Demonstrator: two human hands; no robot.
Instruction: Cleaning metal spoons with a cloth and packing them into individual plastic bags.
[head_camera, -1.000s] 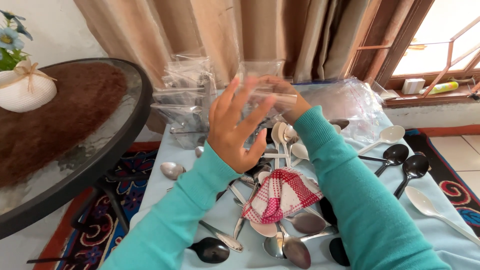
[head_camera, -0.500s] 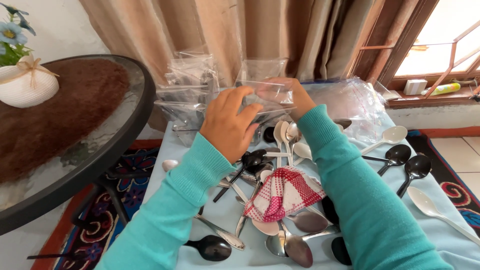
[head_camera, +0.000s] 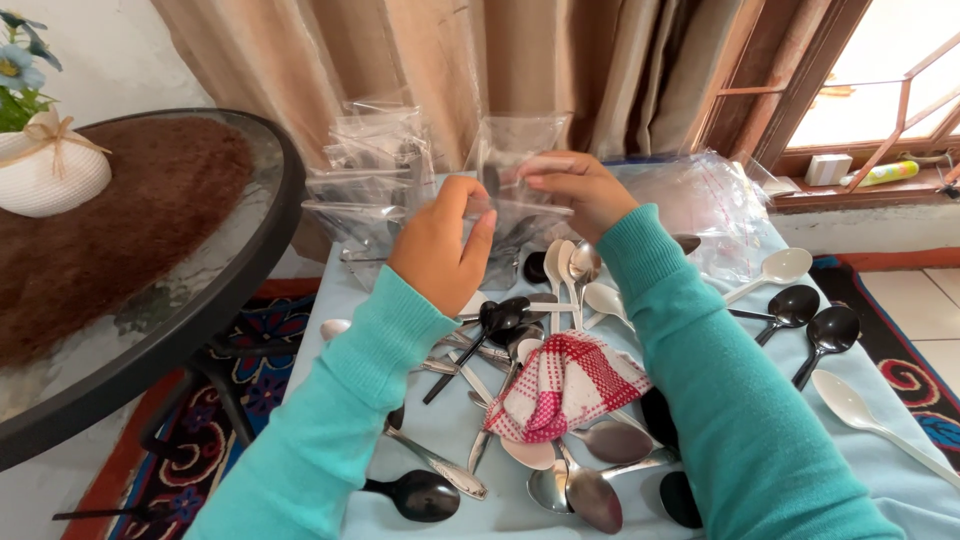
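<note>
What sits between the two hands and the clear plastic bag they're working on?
Nothing visible. The left hand and right hand both already grip the clear plastic bag, held up above the heap of metal and black plastic spoons and the red-and-white checked cloth.

Teal, pale blue, and a scatter of black, white and silver

We see teal sleeves (head_camera: 730, 400) over a pale blue surface (head_camera: 900, 480), where black spoons (head_camera: 830, 330), white spoons (head_camera: 780, 268) and shiny silver spoons (head_camera: 590, 495) lie mixed around a red-and-white checked cloth (head_camera: 565, 385). We note clear, colourless plastic bags (head_camera: 375, 185) before tan-brown curtains (head_camera: 420, 60). We also see a round glass table (head_camera: 200, 290) with a black rim, a dark brown mat (head_camera: 130, 220), a white vase (head_camera: 50, 175) with blue flowers (head_camera: 20, 60), and a rug (head_camera: 215, 470) patterned in red, blue and black.
</note>
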